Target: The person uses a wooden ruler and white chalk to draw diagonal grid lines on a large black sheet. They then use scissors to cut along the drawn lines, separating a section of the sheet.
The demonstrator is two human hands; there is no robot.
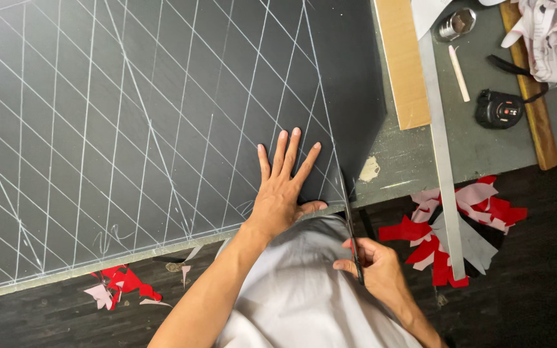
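Grey-green table (414, 154), dark floor (536, 270) with red and white scraps (459, 225). Far right: cardboard strip (402, 61), metal ruler (443, 148), tape measure (499, 108). Black sheet (130, 116) with chalk grid covers the table's left. Left hand (283, 190) lies flat, fingers spread, on its near right corner. Right hand (372, 264) grips scissors (349, 219), blades at the sheet's near edge, just right of the left hand

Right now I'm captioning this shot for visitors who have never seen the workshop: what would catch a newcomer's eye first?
First, the big black sheet crossed with chalk lines, covering most of the table. At its near right corner the left hand presses it flat while the right hand works scissors into its edge. Then the red and white scraps on the dark floor, right of the person.
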